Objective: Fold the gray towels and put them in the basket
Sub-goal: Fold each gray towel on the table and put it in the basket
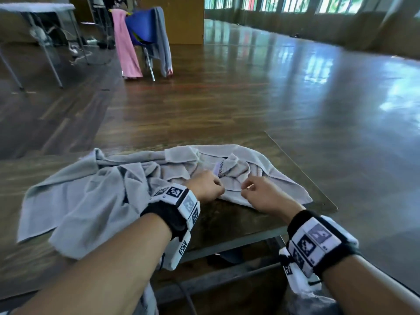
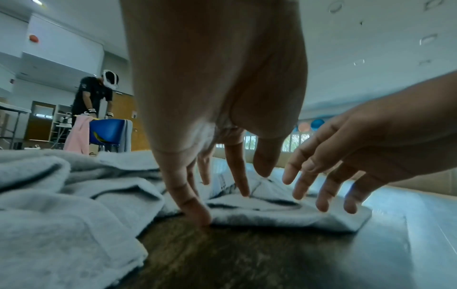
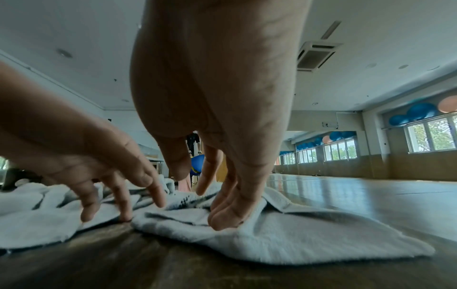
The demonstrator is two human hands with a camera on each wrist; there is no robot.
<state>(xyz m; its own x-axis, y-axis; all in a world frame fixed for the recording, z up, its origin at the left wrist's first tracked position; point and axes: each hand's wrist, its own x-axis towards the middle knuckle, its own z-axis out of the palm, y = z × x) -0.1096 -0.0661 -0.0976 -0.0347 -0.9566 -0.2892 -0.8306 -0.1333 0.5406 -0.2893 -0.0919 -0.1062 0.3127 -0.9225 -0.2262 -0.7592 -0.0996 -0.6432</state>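
Gray towels lie crumpled on the dark wooden table (image 1: 229,221). A larger heap (image 1: 79,201) spreads over the left side. A smaller crumpled towel (image 1: 256,164) with a checkered label lies toward the table's right corner. My left hand (image 1: 208,187) and right hand (image 1: 261,194) hover side by side at this towel's near edge. In the left wrist view the left hand (image 2: 237,172) points its fingers down, tips touching the towel edge (image 2: 272,219) and the table. The right hand (image 3: 222,195) rests its fingertips on the towel (image 3: 296,240), thumb apart. No basket is in view.
The table's right edge (image 1: 302,173) and near edge are close to the towel. Beyond lies glossy wood floor. A blue chair (image 1: 141,30) draped with pink and gray cloths stands at the back, with another person (image 2: 94,95) beside it. A white table (image 1: 34,7) stands far left.
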